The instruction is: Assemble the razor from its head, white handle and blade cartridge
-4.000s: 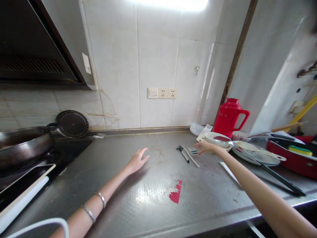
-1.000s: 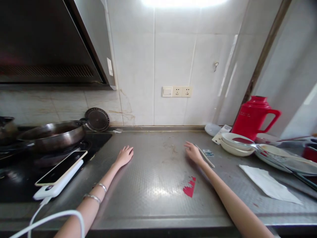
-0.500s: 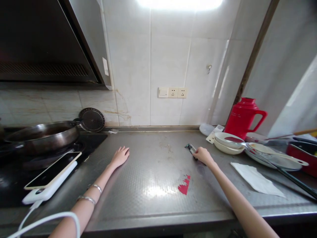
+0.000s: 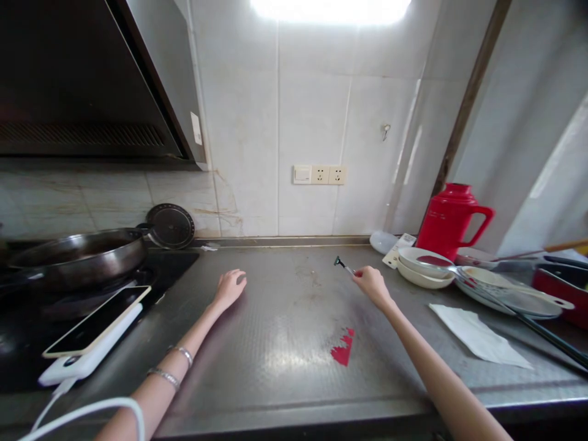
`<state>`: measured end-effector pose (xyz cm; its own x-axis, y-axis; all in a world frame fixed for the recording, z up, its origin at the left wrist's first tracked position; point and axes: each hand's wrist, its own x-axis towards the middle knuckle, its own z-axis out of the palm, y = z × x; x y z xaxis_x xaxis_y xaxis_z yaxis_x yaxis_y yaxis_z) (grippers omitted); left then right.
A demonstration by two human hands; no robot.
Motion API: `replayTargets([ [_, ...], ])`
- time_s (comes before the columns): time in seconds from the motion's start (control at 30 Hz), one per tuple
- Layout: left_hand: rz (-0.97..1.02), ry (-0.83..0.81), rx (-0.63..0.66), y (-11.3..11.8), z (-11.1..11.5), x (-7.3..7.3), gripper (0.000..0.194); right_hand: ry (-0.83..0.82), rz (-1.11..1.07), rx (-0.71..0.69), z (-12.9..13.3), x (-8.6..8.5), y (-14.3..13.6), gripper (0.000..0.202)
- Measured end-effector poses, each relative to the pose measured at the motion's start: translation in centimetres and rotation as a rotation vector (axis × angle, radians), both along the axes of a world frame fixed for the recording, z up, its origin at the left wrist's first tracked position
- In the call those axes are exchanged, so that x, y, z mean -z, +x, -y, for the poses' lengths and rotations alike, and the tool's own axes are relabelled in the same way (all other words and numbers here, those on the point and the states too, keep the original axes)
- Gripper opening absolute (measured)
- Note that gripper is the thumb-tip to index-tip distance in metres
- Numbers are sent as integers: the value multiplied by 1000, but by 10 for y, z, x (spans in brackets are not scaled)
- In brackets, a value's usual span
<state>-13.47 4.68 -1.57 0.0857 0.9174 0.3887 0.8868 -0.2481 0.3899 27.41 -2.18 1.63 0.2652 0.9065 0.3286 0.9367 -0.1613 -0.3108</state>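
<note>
So, right hand: drawn into a snug pinch, thumb and fingers gripping the handle of a razor, back of the hand up, out over the steel counter!
Razor: dark, green-tinted head poking from the fingertips toward ten o'clock, sitting at twelve o'clock from the ragged red patch; touching the metal or clear of it, I can't tell.
Left hand: half open, fingers loosely bent, nothing in its grasp, over at nine o'clock from the right hand; whether it presses on the counter can't be called from this view.
Bracelets: two silvery bands around the left forearm, and a white cable loops across lower down.
Phone: screen dark, lying on a white power bank, between eight and nine o'clock from the left hand.
Pan: on the black cooktop, between nine and ten o'clock from that same hand.
Red flask: two o'clock from the right hand, pale stacked bowls just before it, white paper down at four!
</note>
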Motion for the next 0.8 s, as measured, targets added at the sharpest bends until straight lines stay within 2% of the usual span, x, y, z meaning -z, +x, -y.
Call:
replayTargets([
  [0.1,329,-56,145,44,16,-13,23,131,-12,-57,6,-17,-26,24],
  [0.2,576,-169,344,93,38,-23,21,262,-6,-106,16,-30,-57,23],
  [0.33,850,-298,393,136,61,-39,33,400,27,-221,33,-35,-97,21],
  [0.43,933,-342,379,150,68,-50,41,423,91,-272,44,-33,-121,20],
  [0.53,976,-367,330,155,68,-54,44,403,168,-300,50,-31,-135,20],
  [0.7,979,-398,274,158,64,-50,37,372,288,-323,50,-26,-147,20],
  [0.8,847,-420,221,157,58,-44,33,343,319,-330,51,-22,-153,21],
])
